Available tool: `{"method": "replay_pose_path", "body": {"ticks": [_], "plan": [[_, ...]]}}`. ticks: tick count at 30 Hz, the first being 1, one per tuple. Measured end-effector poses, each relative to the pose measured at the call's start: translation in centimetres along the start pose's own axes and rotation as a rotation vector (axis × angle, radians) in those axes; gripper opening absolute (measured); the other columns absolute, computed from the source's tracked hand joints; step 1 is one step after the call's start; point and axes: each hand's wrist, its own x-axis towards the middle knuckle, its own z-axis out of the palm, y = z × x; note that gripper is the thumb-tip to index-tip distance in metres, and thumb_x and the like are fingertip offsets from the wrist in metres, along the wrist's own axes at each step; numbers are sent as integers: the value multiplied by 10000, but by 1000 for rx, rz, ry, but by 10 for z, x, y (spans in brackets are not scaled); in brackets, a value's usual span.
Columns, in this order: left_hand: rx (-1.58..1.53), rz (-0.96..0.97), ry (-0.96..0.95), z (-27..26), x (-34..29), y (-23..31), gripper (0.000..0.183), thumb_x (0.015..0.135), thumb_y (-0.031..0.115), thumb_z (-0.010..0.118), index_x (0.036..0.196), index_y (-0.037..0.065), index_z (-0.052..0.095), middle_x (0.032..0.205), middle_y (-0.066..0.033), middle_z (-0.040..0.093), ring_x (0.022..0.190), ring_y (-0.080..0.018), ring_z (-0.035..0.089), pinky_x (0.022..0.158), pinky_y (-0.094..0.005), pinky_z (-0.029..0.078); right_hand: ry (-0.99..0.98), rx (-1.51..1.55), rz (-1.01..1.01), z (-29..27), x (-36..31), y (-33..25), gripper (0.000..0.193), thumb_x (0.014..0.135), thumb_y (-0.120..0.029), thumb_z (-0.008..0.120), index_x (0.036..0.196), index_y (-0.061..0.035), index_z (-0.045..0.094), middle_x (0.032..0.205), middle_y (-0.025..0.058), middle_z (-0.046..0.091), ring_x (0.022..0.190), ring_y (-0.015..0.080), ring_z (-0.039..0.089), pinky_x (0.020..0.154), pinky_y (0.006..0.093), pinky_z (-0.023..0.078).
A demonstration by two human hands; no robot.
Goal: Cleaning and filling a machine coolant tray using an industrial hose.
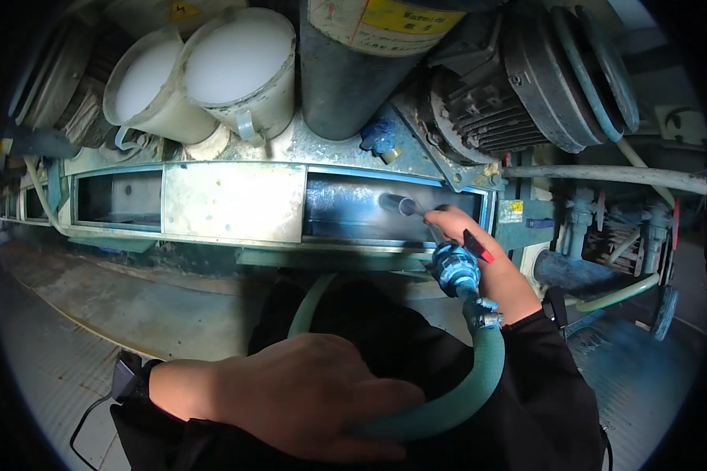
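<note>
Closest to the camera, the person's left hand [306, 388] lies back upward, its grip wrapped around the lower bend of a green hose [483, 377]. Just behind it, a black device [127, 377] sits on the left wrist, with a thin cable running down, and black sleeves [538, 369] cover both forearms. Another stretch of green hose [312, 302] shows beyond the knuckles.

From the left hand, the held hose curves right and upward to a metal hose clamp [489, 319] and then a blue-stained valve [456, 271], beside the right forearm. The valve's black lever ends in a red tip [479, 247]. Beyond it, the right hand [452, 224] reaches over the right-hand opening of a metal trough [353, 224], fingers curled near the valve's far end; blur there hides whether that grip pinches anything. A short pipe end [393, 202] shows inside the opening, just left of the fingertips.

Left of this opening, a pale cover plate [233, 202] lies across the trough, with another open section farther left. Past the trough stand two pale plastic jugs [271, 118] filled with white foam [239, 59], nearly touching. To their right are a dark grey cylinder [346, 86] bearing a yellow label [408, 27], a small blue-stained fitting [379, 137] at its foot, and a finned electric motor [487, 110].
</note>
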Motion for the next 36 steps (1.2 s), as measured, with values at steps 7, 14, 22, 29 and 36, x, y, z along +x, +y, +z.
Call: {"method": "replay_pose_path", "body": {"ticks": [7,14,22,29,36], "plan": [[-79,50,73,0,-26,2,460,934,361,753,1230,33,622,677,-59,643,638,-278,676,648,-397,530,-37,-52,-97,20,4,-40,426,832,-326,696,1082,19,717,670,35,578,481,134,446,453,325,321],[-51,102,175,6,-46,0,468,917,349,771,1234,35,631,696,-49,648,637,-272,673,636,-394,525,-86,-93,-109,36,13,-61,316,841,-283,690,1022,-23,699,728,31,602,457,132,440,415,311,328],[-28,25,185,7,-54,-11,474,875,368,823,1217,64,698,703,-57,649,606,-267,645,573,-381,500,-6,-128,-97,18,26,-14,344,825,-314,712,987,-12,733,732,27,615,531,138,510,460,312,362],[52,1,79,15,-31,-16,449,896,365,803,1207,66,678,686,-52,643,622,-274,654,593,-382,508,131,-168,9,-18,5,-2,344,836,-327,698,910,7,731,658,84,616,517,164,515,475,354,368],[-17,60,-14,21,3,-6,420,962,404,690,1168,57,574,662,-105,632,642,-356,659,631,-451,512,-1,1,-27,-18,5,11,359,807,-288,721,907,56,701,661,77,590,508,170,551,468,349,416]]}}
